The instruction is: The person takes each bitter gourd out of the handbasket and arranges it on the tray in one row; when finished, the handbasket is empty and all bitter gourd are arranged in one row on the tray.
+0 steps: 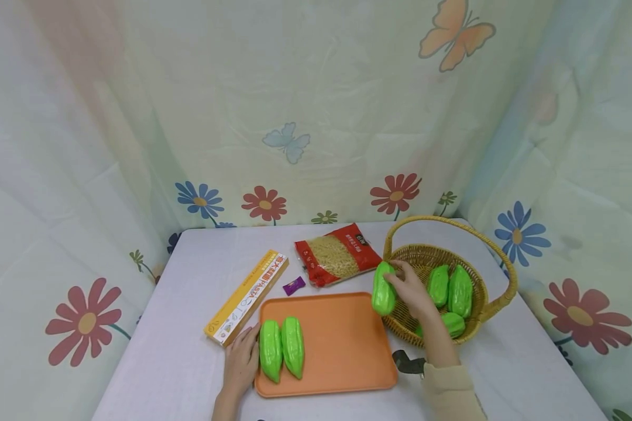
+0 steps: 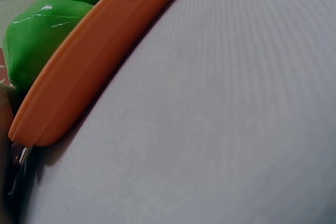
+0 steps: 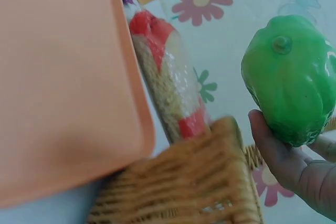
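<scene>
My right hand point(image 1: 412, 287) holds a glossy green, ridged, papaya-like fruit point(image 1: 383, 289) above the gap between the orange tray point(image 1: 342, 345) and the wicker basket point(image 1: 479, 327). The right wrist view shows its blunt stem end point(image 3: 282, 44), with the thumb and fingers around its lower side. At the tray's left edge, my left hand point(image 1: 241, 358) touches the rim, fingers pointing away from me; they are mostly hidden in the left wrist view. Two like fruits, a left one point(image 1: 271, 351) and a right one point(image 1: 293, 347), lie side by side on the tray. Several more point(image 1: 460, 292) are in the basket.
Behind the tray lie a long yellow-and-white pasta box point(image 1: 247, 298), a small purple wrapped candy point(image 1: 294, 286) and a red bag of pasta point(image 1: 338, 255). The basket's tall handle point(image 1: 453, 222) arches over it. Patterned curtains point(image 1: 316, 117) surround the white-covered table point(image 1: 189, 275).
</scene>
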